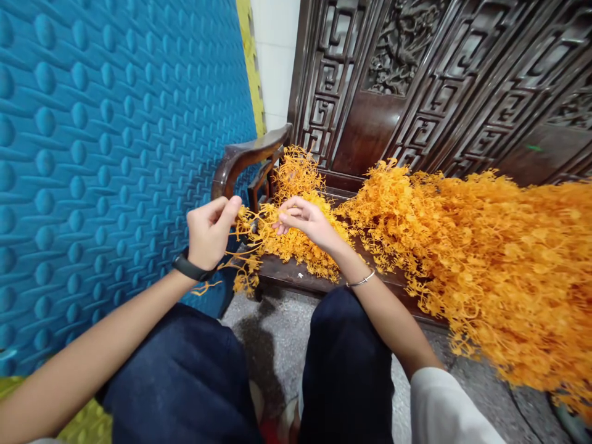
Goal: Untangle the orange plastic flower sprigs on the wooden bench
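Note:
My left hand (210, 231) is closed, thumb on top, around stems of an orange artificial plant sprig (247, 220). Some thin branches hang below that fist, beside the bench's edge. To the right, my right hand (303, 221) has its fingers curled toward the thumb at the sprig's other side; its fingertips seem to pinch the strands, though they partly hide the contact. Behind and under my right hand lies a small heap of the same orange sprigs (319, 262) on a dark wooden bench (287, 271).
A much larger pile of orange sprigs (509, 265) covers the bench to the right and spills over its front. The bench has a curved armrest (250, 154) and a carved back (374, 123). A blue textured foam mat (115, 154) stands along the left. Speckled floor (287, 320) shows between my knees.

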The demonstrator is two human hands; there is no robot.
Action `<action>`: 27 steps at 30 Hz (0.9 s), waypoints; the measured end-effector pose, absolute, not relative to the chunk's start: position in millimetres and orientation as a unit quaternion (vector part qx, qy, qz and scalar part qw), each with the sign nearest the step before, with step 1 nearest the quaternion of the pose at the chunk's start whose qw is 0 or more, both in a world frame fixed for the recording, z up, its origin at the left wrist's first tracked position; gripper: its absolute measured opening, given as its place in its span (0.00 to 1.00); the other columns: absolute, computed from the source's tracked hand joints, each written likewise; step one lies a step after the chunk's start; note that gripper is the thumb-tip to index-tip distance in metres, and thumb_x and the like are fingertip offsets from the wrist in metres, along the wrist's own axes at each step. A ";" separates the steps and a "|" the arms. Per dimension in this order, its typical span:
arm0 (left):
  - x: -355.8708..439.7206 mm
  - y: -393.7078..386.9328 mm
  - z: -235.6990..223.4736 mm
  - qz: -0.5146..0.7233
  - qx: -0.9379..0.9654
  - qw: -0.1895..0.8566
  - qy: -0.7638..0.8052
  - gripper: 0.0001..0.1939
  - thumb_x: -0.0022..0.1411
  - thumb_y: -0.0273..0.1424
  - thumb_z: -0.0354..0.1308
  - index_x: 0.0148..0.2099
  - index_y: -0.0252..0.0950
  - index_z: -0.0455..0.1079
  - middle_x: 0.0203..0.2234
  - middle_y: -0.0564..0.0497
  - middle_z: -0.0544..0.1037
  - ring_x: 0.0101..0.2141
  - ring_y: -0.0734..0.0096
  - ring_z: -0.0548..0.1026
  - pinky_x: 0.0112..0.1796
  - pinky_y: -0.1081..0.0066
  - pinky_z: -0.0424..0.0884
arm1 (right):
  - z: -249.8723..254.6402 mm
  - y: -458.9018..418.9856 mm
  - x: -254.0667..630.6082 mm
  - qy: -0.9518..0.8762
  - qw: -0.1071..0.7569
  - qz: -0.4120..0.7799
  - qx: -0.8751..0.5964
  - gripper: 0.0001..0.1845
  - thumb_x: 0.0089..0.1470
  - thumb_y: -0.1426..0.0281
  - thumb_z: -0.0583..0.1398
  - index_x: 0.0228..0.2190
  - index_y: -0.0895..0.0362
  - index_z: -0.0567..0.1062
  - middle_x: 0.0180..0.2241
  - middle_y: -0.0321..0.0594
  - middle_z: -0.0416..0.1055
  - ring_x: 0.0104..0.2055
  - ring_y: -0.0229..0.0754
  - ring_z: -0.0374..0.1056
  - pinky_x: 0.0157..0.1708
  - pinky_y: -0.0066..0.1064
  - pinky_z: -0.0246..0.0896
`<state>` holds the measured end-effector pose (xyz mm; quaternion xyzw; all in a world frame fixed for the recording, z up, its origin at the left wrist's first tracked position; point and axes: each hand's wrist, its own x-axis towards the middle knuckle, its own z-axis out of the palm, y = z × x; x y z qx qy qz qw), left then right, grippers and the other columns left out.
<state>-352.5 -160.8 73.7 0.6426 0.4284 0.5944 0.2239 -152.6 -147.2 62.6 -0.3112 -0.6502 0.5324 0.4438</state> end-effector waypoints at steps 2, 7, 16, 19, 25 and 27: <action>-352.6 -163.4 75.7 0.599 0.655 0.179 0.425 0.16 0.57 0.39 0.56 0.23 0.36 0.61 0.16 0.57 0.62 0.20 0.79 0.60 0.24 0.74 0.58 | 62.6 -149.2 -152.6 -0.660 0.433 0.531 -0.308 0.14 0.47 0.61 0.64 0.29 0.56 0.67 0.27 0.35 0.73 0.27 0.33 0.69 0.31 0.30 0.64; -348.0 -165.5 71.2 0.475 0.756 0.226 0.389 0.22 0.48 0.39 0.65 0.43 0.35 0.67 0.37 0.48 0.75 0.39 0.67 0.73 0.42 0.68 0.67 | 63.2 -155.4 -155.3 -0.679 0.438 0.500 -0.310 0.13 0.44 0.63 0.66 0.27 0.58 0.71 0.28 0.34 0.70 0.30 0.32 0.65 0.35 0.29 0.61; -340.4 -157.3 58.0 0.317 0.728 0.461 0.397 0.20 0.52 0.44 0.61 0.22 0.33 0.65 0.14 0.57 0.65 0.17 0.80 0.60 0.20 0.75 0.55 | 51.5 -145.8 -155.1 -0.644 0.453 0.510 -0.345 0.13 0.42 0.64 0.66 0.23 0.58 0.68 0.23 0.32 0.67 0.25 0.32 0.62 0.30 0.29 0.59; -335.5 -157.8 59.7 0.328 0.707 0.481 0.402 0.20 0.51 0.41 0.61 0.20 0.34 0.60 0.11 0.59 0.61 0.15 0.82 0.56 0.19 0.76 0.52 | 45.4 -140.1 -156.4 -0.605 0.484 0.502 -0.384 0.10 0.42 0.68 0.64 0.21 0.57 0.68 0.19 0.30 0.64 0.22 0.31 0.60 0.27 0.28 0.57; -324.5 -158.9 63.4 0.378 0.643 0.506 0.433 0.18 0.47 0.38 0.63 0.18 0.34 0.59 0.10 0.60 0.57 0.15 0.84 0.53 0.19 0.75 0.47 | 44.0 -137.5 -171.9 -0.515 0.534 0.476 -0.472 0.06 0.43 0.74 0.59 0.19 0.58 0.67 0.17 0.30 0.62 0.22 0.31 0.57 0.25 0.26 0.53; -321.5 -158.9 64.1 0.396 0.620 0.516 0.438 0.18 0.43 0.38 0.65 0.19 0.34 0.60 0.10 0.60 0.57 0.15 0.84 0.52 0.19 0.75 0.46 | 43.1 -135.0 -178.0 -0.501 0.544 0.453 -0.498 0.06 0.44 0.75 0.58 0.19 0.57 0.66 0.17 0.29 0.61 0.22 0.31 0.56 0.26 0.27 0.52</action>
